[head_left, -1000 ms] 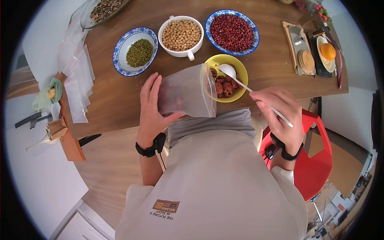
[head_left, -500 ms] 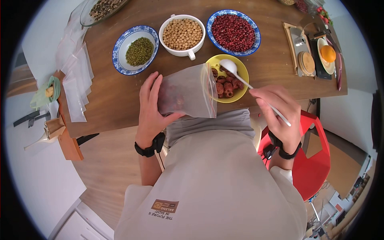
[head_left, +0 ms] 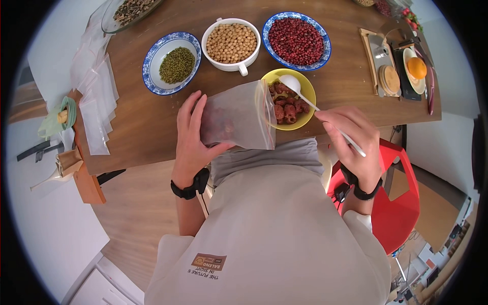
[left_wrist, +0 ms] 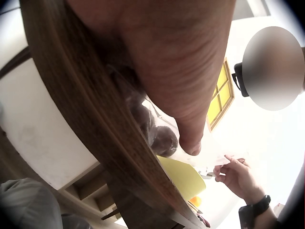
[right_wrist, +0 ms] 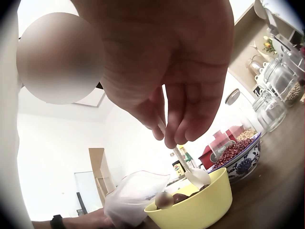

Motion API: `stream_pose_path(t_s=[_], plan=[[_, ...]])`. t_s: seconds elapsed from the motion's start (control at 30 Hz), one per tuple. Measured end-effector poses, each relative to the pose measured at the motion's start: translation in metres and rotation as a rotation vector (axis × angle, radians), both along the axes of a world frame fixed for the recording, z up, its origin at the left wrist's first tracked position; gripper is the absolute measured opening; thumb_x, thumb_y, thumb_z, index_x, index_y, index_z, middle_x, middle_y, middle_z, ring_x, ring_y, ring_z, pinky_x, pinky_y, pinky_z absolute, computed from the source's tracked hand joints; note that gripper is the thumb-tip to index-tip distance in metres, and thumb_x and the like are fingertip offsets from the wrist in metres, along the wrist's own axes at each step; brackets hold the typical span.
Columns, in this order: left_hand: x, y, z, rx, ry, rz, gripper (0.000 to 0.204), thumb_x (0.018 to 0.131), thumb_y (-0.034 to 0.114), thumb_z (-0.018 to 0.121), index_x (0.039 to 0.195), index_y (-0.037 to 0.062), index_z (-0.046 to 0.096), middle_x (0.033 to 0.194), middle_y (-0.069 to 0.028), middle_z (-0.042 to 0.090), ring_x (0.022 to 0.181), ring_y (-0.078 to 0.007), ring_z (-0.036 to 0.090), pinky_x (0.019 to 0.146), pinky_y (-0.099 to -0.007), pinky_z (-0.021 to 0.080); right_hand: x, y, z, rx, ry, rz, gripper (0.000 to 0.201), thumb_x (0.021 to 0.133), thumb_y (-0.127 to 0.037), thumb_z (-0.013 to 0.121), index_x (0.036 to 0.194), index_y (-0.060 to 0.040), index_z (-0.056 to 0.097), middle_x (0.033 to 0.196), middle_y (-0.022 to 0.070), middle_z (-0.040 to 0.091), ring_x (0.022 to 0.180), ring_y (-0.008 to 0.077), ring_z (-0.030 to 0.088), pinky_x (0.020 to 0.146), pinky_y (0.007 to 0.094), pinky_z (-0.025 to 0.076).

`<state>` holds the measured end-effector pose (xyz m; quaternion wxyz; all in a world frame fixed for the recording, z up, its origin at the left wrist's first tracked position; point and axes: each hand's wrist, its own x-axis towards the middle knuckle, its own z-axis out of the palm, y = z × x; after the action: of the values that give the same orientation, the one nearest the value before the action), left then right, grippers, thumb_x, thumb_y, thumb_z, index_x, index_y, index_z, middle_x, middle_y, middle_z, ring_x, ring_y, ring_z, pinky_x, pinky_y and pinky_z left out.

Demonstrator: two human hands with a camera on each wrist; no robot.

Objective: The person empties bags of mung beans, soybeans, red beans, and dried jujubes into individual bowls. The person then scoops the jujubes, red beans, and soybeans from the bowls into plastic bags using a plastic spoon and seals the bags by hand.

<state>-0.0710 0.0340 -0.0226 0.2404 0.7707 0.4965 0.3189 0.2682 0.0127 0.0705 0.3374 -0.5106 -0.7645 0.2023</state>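
Note:
My left hand [head_left: 191, 140] holds a clear zip-lock bag [head_left: 236, 117], fingers along its far side and thumb at its near edge. Dark red dried dates show through the plastic, and the bag's mouth points right, overlapping the rim of a yellow bowl [head_left: 308, 118]. More wrinkled red dates [head_left: 290, 111] lie in that bowl. Between thumb and fingers my right hand [head_left: 354, 140] pinches the handle of a white spoon [head_left: 338, 129]. The spoon's head [right_wrist: 198, 177] is down among the dates at the far side of the bowl in the right wrist view.
Behind stand a blue-rimmed bowl of green beans [head_left: 177, 65], a white pot of chickpeas [head_left: 232, 44] and a bowl of red beans [head_left: 296, 41]. Flat plastic bags [head_left: 96, 112] lie along the left table edge. A tray [head_left: 373, 61] and an orange [head_left: 417, 68] are at right.
The spoon's head has shifted slightly up and back inside the yellow bowl among the dates, and my right hand has moved a little left. The left hand and bag stay nearly still.

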Motion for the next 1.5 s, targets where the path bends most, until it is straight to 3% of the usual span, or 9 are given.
stream_pose_path(t_s=[0.3, 0.37, 0.47, 0.57, 0.93, 1.1, 1.17, 1.23, 1.5], plan=[[0.0, 0.001, -0.002, 0.008, -0.001, -0.006, 0.113, 0.06, 0.035, 0.097, 0.155, 0.006, 0.042, 0.158, -0.0184, 0.04, 0.143, -0.0409, 0.04, 0.116, -0.051, 0.038, 0.003, 0.013, -0.025, -0.042, 0.104, 0.003, 0.019, 0.092, -0.002, 0.073, 0.111, -0.003, 0.077, 0.096, 0.0133, 0.077, 0.084, 0.0266, 0.072, 0.075, 0.0349, 0.056], [0.0, 0.001, -0.002, 0.005, -0.005, -0.007, 0.113, 0.06, 0.035, 0.097, 0.155, 0.006, 0.042, 0.158, -0.0184, 0.04, 0.143, -0.0409, 0.04, 0.116, -0.051, 0.038, 0.003, 0.009, -0.027, -0.31, 0.349, -0.17, 0.017, 0.099, -0.005, 0.068, 0.112, 0.0012, 0.076, 0.095, 0.0126, 0.078, 0.085, 0.0199, 0.072, 0.077, 0.0318, 0.057], [0.0, 0.001, -0.002, 0.004, -0.001, -0.009, 0.113, 0.061, 0.036, 0.097, 0.155, 0.0061, 0.042, 0.158, -0.0185, 0.04, 0.143, -0.0407, 0.04, 0.116, -0.051, 0.038, 0.006, 0.008, -0.034, -0.384, 0.607, -0.226, 0.021, 0.104, -0.008, 0.063, 0.114, 0.0056, 0.075, 0.096, 0.0111, 0.077, 0.085, 0.0141, 0.071, 0.076, 0.0289, 0.058], [0.001, 0.001, -0.002, -0.002, -0.002, -0.004, 0.113, 0.061, 0.037, 0.096, 0.155, 0.0064, 0.042, 0.158, -0.0186, 0.039, 0.144, -0.0406, 0.04, 0.116, -0.0511, 0.038, 0.009, 0.011, -0.04, -0.432, 0.714, -0.263, 0.023, 0.106, -0.01, 0.062, 0.116, 0.0074, 0.073, 0.096, 0.0108, 0.076, 0.084, 0.0129, 0.07, 0.073, 0.027, 0.058], [-0.001, 0.001, -0.003, 0.004, 0.003, -0.012, 0.112, 0.062, 0.04, 0.096, 0.155, 0.0068, 0.043, 0.158, -0.0184, 0.039, 0.142, -0.0406, 0.041, 0.115, -0.051, 0.039, 0.013, -0.011, -0.014, -0.352, 0.771, -0.358, 0.022, 0.105, -0.009, 0.06, 0.115, 0.0071, 0.073, 0.092, 0.0116, 0.075, 0.076, 0.0141, 0.068, 0.069, 0.0276, 0.057], [-0.002, 0.0, -0.003, -0.002, -0.003, -0.002, 0.112, 0.062, 0.04, 0.097, 0.155, 0.007, 0.043, 0.158, -0.0181, 0.039, 0.142, -0.0404, 0.04, 0.115, -0.0507, 0.039, -0.005, -0.028, 0.002, -0.401, 0.751, -0.234, 0.023, 0.105, -0.012, 0.063, 0.114, 0.0058, 0.073, 0.091, 0.0128, 0.077, 0.077, 0.0158, 0.071, 0.07, 0.0274, 0.057], [-0.002, 0.0, -0.003, -0.01, -0.008, 0.0, 0.112, 0.062, 0.04, 0.097, 0.155, 0.007, 0.042, 0.158, -0.018, 0.039, 0.142, -0.0403, 0.04, 0.116, -0.0505, 0.039, -0.014, -0.023, 0.006, -0.44, 0.637, -0.032, 0.02, 0.102, -0.009, 0.066, 0.114, 0.0036, 0.074, 0.094, 0.0133, 0.077, 0.081, 0.0172, 0.072, 0.072, 0.0282, 0.057], [-0.002, 0.0, -0.003, -0.001, -0.01, -0.002, 0.114, 0.062, 0.039, 0.097, 0.156, 0.0066, 0.041, 0.159, -0.0179, 0.038, 0.142, -0.0404, 0.041, 0.116, -0.0505, 0.039, -0.027, -0.015, 0.005, -0.271, 0.408, 0.188, 0.018, 0.093, -0.001, 0.072, 0.111, -0.0015, 0.077, 0.097, 0.0119, 0.076, 0.087, 0.0237, 0.072, 0.073, 0.0327, 0.056], [-0.003, -0.001, -0.004, 0.001, -0.05, 0.0, 0.117, 0.06, 0.028, 0.097, 0.158, 0.0058, 0.037, 0.159, -0.0182, 0.037, 0.143, -0.0392, 0.041, 0.116, -0.0483, 0.041, -0.041, -0.015, 0.001, -0.167, 0.304, 0.294, 0.03, 0.084, 0.003, 0.076, 0.113, -0.0072, 0.078, 0.099, 0.0105, 0.074, 0.085, 0.0251, 0.069, 0.071, 0.0351, 0.056]])
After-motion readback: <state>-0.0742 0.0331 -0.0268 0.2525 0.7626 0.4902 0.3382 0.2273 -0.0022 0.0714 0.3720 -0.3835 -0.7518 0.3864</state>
